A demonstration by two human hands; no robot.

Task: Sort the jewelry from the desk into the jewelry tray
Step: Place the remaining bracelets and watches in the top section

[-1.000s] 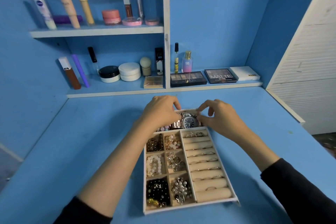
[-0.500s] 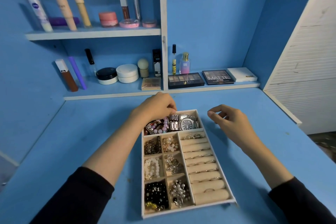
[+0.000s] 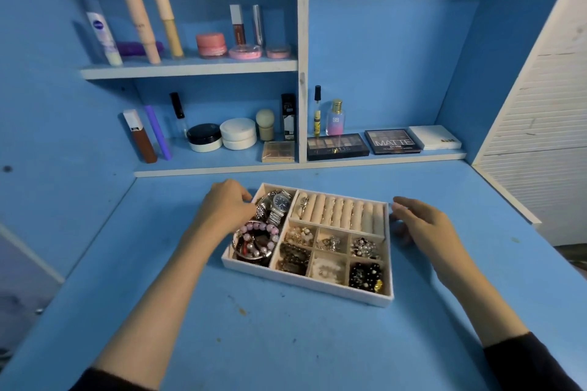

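The white jewelry tray (image 3: 305, 283) lies crosswise on the blue desk. Its left compartment holds a silver watch (image 3: 280, 202) and a pink bead bracelet (image 3: 258, 227). Rings sit on the beige ring rolls (image 3: 344, 213) along the far side, and six small compartments in front hold earrings and beads. My left hand (image 3: 226, 207) is at the tray's far left corner, fingers curled over the rim beside the watch. Just off the tray's right rim, my right hand (image 3: 424, 227) has relaxed fingers and holds nothing.
Two shelves behind the desk carry cosmetics: tubes, jars, a perfume bottle (image 3: 336, 117) and eyeshadow palettes (image 3: 337, 146). A white slatted panel (image 3: 540, 124) borders the desk on the right. Blue walls close in the left side and the back.
The tray has turned from lengthwise to crosswise, with the watch compartment now at the left. My right hand let go of the watch and moved to the tray's right side.
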